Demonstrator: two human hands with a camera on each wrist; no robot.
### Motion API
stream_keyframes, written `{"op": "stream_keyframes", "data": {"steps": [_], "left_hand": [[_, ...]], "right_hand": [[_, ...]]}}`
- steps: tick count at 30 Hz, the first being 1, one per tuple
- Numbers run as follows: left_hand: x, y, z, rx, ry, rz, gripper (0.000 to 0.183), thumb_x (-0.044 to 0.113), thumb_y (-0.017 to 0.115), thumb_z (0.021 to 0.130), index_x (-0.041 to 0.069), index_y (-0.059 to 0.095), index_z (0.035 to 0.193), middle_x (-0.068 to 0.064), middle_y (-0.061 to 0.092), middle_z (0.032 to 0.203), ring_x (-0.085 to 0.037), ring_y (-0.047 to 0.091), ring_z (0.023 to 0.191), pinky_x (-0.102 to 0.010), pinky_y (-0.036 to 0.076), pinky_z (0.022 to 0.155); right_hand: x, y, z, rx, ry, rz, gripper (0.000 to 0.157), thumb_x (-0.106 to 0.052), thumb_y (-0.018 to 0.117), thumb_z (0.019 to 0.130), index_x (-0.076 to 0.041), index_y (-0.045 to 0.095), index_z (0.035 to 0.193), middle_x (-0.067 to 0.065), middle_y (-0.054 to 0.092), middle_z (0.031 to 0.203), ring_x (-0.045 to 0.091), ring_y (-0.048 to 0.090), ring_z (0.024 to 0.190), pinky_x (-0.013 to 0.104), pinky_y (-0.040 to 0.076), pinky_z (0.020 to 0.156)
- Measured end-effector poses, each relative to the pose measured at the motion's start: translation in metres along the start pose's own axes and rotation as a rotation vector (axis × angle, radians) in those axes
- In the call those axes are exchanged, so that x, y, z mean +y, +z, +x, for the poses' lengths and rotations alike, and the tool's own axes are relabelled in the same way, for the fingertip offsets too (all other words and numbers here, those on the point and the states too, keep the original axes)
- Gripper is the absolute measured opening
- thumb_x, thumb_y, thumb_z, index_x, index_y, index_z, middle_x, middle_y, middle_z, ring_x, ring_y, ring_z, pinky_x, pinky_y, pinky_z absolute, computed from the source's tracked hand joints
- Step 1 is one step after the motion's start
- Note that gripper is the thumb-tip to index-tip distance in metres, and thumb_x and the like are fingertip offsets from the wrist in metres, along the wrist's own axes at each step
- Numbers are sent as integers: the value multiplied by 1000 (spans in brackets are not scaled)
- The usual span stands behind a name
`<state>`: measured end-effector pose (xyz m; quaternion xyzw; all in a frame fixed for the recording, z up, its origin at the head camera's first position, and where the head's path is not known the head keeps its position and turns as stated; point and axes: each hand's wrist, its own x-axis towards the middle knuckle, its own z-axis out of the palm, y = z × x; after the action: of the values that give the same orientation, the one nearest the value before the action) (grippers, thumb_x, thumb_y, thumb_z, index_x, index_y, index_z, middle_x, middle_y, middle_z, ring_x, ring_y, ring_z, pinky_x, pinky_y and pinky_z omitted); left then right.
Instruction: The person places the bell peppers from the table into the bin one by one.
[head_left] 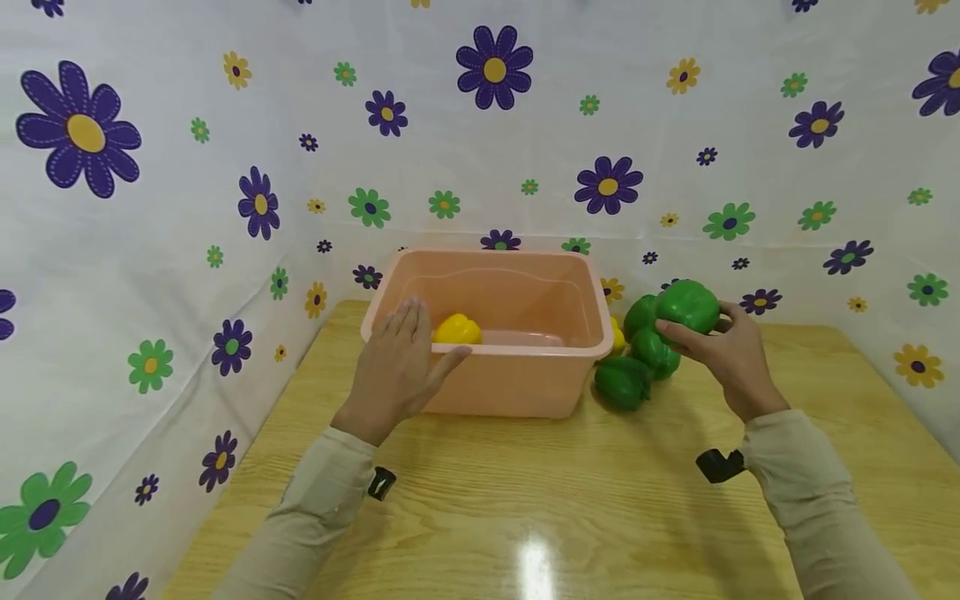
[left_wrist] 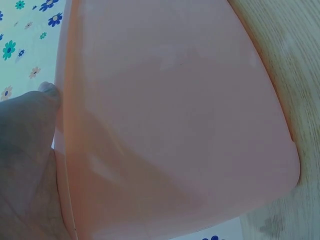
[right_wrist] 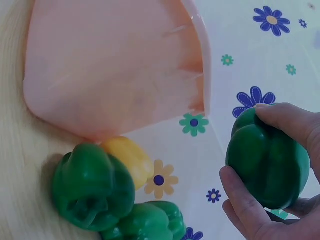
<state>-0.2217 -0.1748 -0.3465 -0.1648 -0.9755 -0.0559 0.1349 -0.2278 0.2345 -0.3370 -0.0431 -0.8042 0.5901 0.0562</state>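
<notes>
The fingers (right_wrist: 245, 200) of the right hand (head_left: 733, 354) were curled round a green pepper (right_wrist: 267, 157), parted only as far as its girth required. This pepper was seen to be glossy and deep green, plump and rounded, with broad lobes divided by shallow grooves; a pale sheen was caught on its upper side. It was enclosed from opposite sides by the digits, most of its surface being left exposed between them, and it was held up off the counter (head_left: 487, 500).

The straight fingers of the left hand (head_left: 397, 362) were kept close together, with the thumb spread away and nothing grasped. The hand was laid across the near left part of the rim of a peach-pink tub (head_left: 502, 387), and the rim was touched by the thumb.

Inside the tub, to the right of the left fingers, a shiny yellow pepper (head_left: 457, 331) was partly hidden by the near wall. Just beside the tub's right side, below and to the left of the raised pepper, a cluster was formed by three more green peppers (head_left: 624, 383) and a second yellow pepper (head_left: 618, 337), mostly covered from the head view by the tub. The counter was backed by a white cloth (head_left: 435, 50) patterned with purple, green and yellow flowers. Both forearms were covered by beige sleeves (head_left: 802, 479).
</notes>
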Motion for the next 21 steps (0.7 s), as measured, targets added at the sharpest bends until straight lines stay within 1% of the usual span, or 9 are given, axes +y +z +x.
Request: {"op": "stream_keyframes", "data": {"steps": [5, 7, 8, 10, 12, 15, 18, 21], "left_hand": [[1, 2, -1, -3, -2, -3, 95, 66, 39, 101, -12, 26, 154, -27, 26, 161, -39, 23, 151, -47, 15, 124], [1, 2, -2, 3, -1, -3, 95, 66, 39, 101, -12, 27, 154, -27, 26, 161, -39, 24, 151, -48, 16, 124], [1, 2, -2, 8, 0, -1, 95, 66, 39, 101, -12, 27, 153, -27, 27, 161, -39, 24, 151, -48, 16, 124], [1, 2, -1, 14, 3, -1, 95, 66, 39, 101, -12, 27, 153, -28, 28, 161, -39, 25, 150, -48, 17, 124], [1, 2, 0, 18, 6, 2, 95, 66, 39, 101, -12, 27, 153, -28, 28, 160, -39, 25, 150, -48, 17, 124], [2, 1, 1, 17, 8, 3, 95, 66, 39, 101, -12, 27, 153, -28, 28, 160, -39, 25, 150, -48, 17, 124], [1, 1, 0, 14, 4, 5, 95, 66, 39, 101, -12, 27, 153, -28, 28, 160, -39, 25, 150, -48, 17, 124], [0, 2, 0, 11, 2, 5, 95, 66, 39, 101, -12, 27, 153, -28, 27, 160, -39, 25, 150, -48, 17, 124]], "right_hand": [[-9, 6, 4, 6, -11, 11, 104, -42, 78, 89, 1, 14, 159, 20, 38, 139, 17, 57, 107, 16, 55, 83], [-14, 8, 5, 8, -15, 21, 104, -42, 78, 89, 1, 14, 159, 19, 38, 139, 18, 55, 110, 17, 55, 85], [-16, 10, 6, 10, -15, 27, 103, -42, 78, 89, 0, 15, 159, 18, 38, 139, 19, 57, 110, 19, 55, 86], [-19, 12, 7, 18, -12, 28, 103, -43, 78, 88, 0, 16, 159, 16, 40, 137, 17, 59, 109, 23, 55, 91], [-23, 14, 8, 25, -10, 51, 102, -41, 79, 88, 0, 18, 158, 14, 41, 136, 15, 62, 104, 25, 55, 93], [-27, 19, 10, 33, -19, 90, 101, -38, 81, 87, 0, 20, 157, 14, 41, 135, 15, 61, 105, 26, 56, 90], [-29, 24, 12, 34, -37, 132, 99, -35, 83, 86, 1, 22, 156, 15, 41, 136, 20, 57, 112, 22, 57, 85], [-32, 29, 13, 32, -53, 166, 97, -31, 83, 86, 0, 24, 156, 14, 41, 136, 24, 53, 117, 25, 58, 86]]}}
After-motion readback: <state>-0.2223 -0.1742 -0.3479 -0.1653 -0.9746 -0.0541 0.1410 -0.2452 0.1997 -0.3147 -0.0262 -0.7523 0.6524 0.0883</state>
